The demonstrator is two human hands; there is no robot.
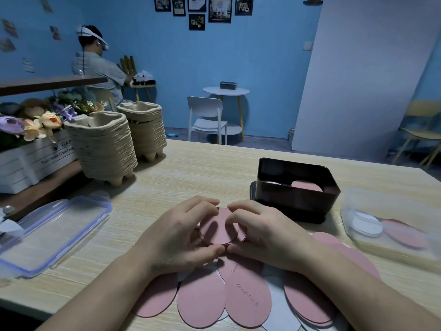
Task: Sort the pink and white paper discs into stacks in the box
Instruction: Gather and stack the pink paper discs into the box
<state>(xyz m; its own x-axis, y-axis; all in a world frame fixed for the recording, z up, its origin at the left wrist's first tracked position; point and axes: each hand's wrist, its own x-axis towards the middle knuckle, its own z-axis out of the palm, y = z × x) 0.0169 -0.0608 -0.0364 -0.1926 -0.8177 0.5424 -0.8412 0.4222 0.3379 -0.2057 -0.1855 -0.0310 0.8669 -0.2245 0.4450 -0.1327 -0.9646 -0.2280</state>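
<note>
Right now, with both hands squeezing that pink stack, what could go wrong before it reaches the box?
1. The pink stack is held mostly by its edges between the left hand and right hand; discs may fan out or slip on lifting.
2. The black box holds white discs on its left and pink discs on its right; the wrong side would mix colours.

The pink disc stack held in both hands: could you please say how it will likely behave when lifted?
Probably light: the stack looks like a few thin paper discs. They may well slip apart, since the left hand and right hand pinch its rim from both sides. Released, it might fan out like the loose discs on the table.
</note>
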